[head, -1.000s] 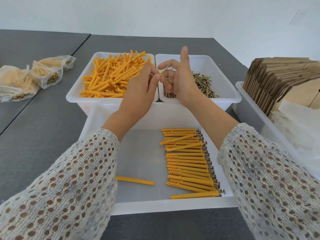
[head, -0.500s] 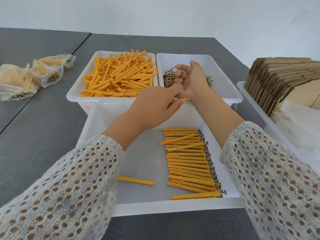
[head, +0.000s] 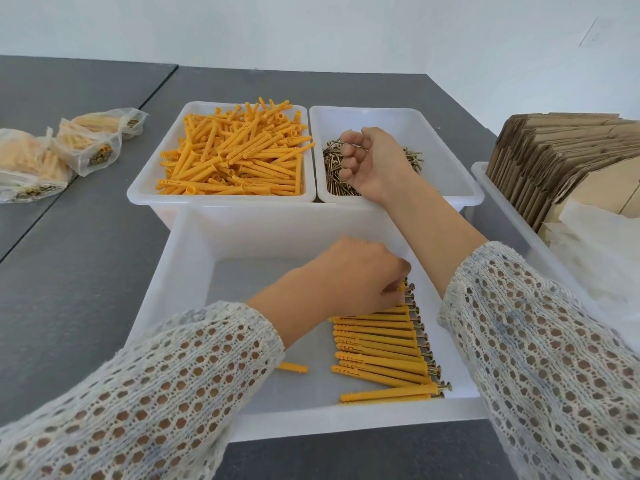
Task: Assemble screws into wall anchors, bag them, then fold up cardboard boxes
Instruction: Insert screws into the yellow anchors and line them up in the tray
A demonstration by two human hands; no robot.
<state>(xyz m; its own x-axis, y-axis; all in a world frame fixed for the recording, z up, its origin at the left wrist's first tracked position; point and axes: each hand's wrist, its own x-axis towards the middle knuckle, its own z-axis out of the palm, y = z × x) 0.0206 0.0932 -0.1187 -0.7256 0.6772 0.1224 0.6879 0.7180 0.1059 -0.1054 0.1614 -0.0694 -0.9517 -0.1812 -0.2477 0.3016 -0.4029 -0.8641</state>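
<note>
A grey table (head: 86, 258) runs back to a white wall. At its far middle stand two white bins side by side, one heaped with orange wall anchors (head: 235, 150), the other holding loose screws (head: 334, 168). A larger white tray (head: 194, 271) sits at the near edge, a row of assembled anchors (head: 381, 348) along its right side. The left hand (head: 349, 275) reaches down to the far end of that row, fingers curled on an anchor. The right hand (head: 372, 161) hovers over the screws, fingers loosely curled; whether it holds any I cannot tell.

Bare floor in near bin (head: 194, 271) left of assembled anchors (head: 377, 344).
</note>
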